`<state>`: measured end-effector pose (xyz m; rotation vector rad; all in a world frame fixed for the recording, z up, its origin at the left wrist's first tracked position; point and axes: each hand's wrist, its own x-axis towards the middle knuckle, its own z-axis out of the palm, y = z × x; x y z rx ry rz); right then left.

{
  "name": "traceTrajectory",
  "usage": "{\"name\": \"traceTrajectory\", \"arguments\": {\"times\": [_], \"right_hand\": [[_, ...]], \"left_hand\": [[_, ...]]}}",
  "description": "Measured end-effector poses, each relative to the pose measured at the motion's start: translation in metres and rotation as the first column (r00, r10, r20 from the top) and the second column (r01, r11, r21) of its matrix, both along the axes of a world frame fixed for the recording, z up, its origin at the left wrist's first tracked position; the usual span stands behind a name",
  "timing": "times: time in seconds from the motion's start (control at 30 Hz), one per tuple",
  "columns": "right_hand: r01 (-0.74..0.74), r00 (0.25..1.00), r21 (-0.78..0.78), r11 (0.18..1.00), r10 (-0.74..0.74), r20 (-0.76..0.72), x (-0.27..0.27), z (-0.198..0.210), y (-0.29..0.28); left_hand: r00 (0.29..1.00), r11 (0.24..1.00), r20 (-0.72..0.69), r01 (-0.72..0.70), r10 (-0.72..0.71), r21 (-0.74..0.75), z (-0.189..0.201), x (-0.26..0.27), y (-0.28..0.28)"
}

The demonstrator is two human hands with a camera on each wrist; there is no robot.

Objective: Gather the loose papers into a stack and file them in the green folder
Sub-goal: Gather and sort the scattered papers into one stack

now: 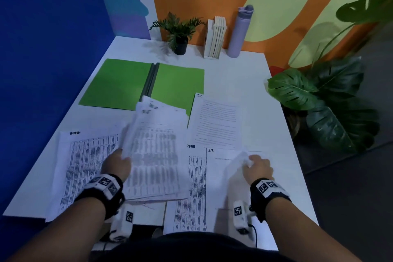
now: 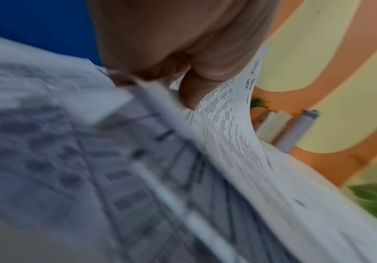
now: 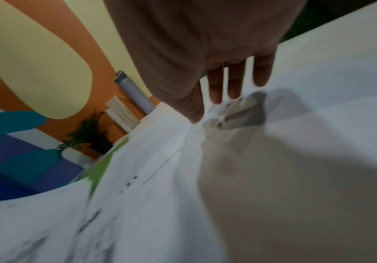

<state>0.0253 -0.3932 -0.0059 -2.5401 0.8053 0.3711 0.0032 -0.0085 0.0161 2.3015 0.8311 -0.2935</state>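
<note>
**Head view: papers half gathered by the open folder**

Head view shows the green folder (image 1: pixel 136 84) lying open and flat on the white table (image 1: pixel 255 74), spine running away from the person, long axis front-to-back. Just nearer than the folder, a sheaf of papers (image 1: pixel 155 149) overlaps its near edge, long axis also front-to-back, top end toward the folder. Left hand (image 1: pixel 116 165) pinches the sheaf's left edge, thumb & fingers curled on it, edge lifted. Right hand (image 1: pixel 258 168), right of the sheaf, grips the lifted corner of an "I.T." sheet (image 1: pixel 223 178); right wrist view shows fingers (image 3: pixel 234 80) fairly straight, so exact grip is unclear. Sheets are white w/ dense printed tables, blurred. More loose sheets lie flat near the folder, incl. a text page (image 1: pixel 217 121) at its right corner.
</note>
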Motion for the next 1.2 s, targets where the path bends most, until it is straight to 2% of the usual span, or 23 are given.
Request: {"name": "traceTrajectory", "arguments": {"times": [0.07, 0.17, 0.3, 0.37, 0.43, 0.53, 0.6, 0.67, 0.8, 0.93, 1.0, 1.07, 1.13, 1.17, 1.2], "right_hand": [[0.035, 0.985, -0.071, 0.997, -0.046, -0.165, -0.004, -0.001, -0.012], [0.053, 0.967, -0.048, 0.997, -0.064, -0.245, -0.010, -0.003, -0.014], [0.034, 0.981, -0.060, 0.998, -0.045, -0.191, -0.011, -0.002, -0.007], [0.027, 0.996, -0.060, 0.998, -0.032, -0.078, -0.007, 0.003, -0.006], [0.002, 0.999, 0.008, 1.000, -0.002, 0.032, -0.002, 0.010, -0.006], [-0.024, 0.997, 0.073, 0.997, 0.019, 0.077, 0.005, 0.016, -0.007], [-0.043, 0.994, 0.009, 0.999, 0.042, 0.099, 0.010, 0.018, -0.004], [-0.075, 0.978, -0.047, 0.996, 0.082, 0.190, 0.016, 0.019, -0.001], [-0.066, 0.956, 0.144, 0.987, 0.021, 0.294, 0.026, 0.018, 0.007], [-0.128, 0.974, 0.303, 0.944, 0.062, 0.218, 0.030, 0.009, 0.020], [-0.192, 0.972, 0.323, 0.927, 0.134, 0.194, 0.027, 0.006, 0.030], [-0.264, 0.955, 0.308, 0.914, 0.205, 0.213, 0.023, 0.000, 0.039], [-0.295, 0.947, 0.275, 0.915, 0.242, 0.210, 0.020, -0.006, 0.048], [-0.292, 0.950, 0.251, 0.923, 0.249, 0.189, 0.020, -0.009, 0.051], [-0.285, 0.954, 0.238, 0.929, 0.249, 0.169, 0.020, -0.011, 0.053]], "left_hand": [[0.999, 0.998, -0.032, -0.019, 0.021, 0.066, -0.002, 0.000, 0.017], [0.997, 0.986, -0.081, 0.008, 0.005, 0.165, -0.009, -0.002, 0.028], [0.998, 0.984, -0.067, 0.006, 0.007, 0.179, -0.020, -0.006, 0.025], [0.999, 0.986, -0.047, 0.002, 0.006, 0.166, -0.018, -0.008, 0.022], [1.000, 0.992, -0.027, 0.019, -0.016, 0.122, -0.015, -0.009, 0.019], [0.993, 0.988, 0.115, -0.007, -0.011, 0.155, -0.006, -0.008, 0.018], [0.966, 0.974, 0.250, 0.006, -0.065, 0.228, 0.004, -0.008, 0.016], [0.920, 0.959, 0.376, -0.002, -0.109, 0.283, 0.017, -0.008, 0.014], [0.823, 0.954, 0.555, -0.060, -0.119, 0.294, 0.042, -0.002, 0.010], [0.766, 0.970, 0.639, -0.094, -0.073, 0.224, 0.053, 0.004, 0.013], [0.751, 0.985, 0.660, -0.138, 0.032, 0.109, 0.056, 0.004, 0.012], [0.725, 0.967, 0.640, -0.204, 0.254, -0.153, 0.063, 0.006, 0.010], [0.627, 0.846, 0.599, -0.200, 0.499, -0.495, 0.070, 0.013, 0.014], [0.578, 0.716, 0.528, -0.147, 0.622, -0.682, 0.075, 0.015, 0.014], [0.602, 0.648, 0.460, -0.129, 0.653, -0.750, 0.073, 0.015, 0.015]]}}
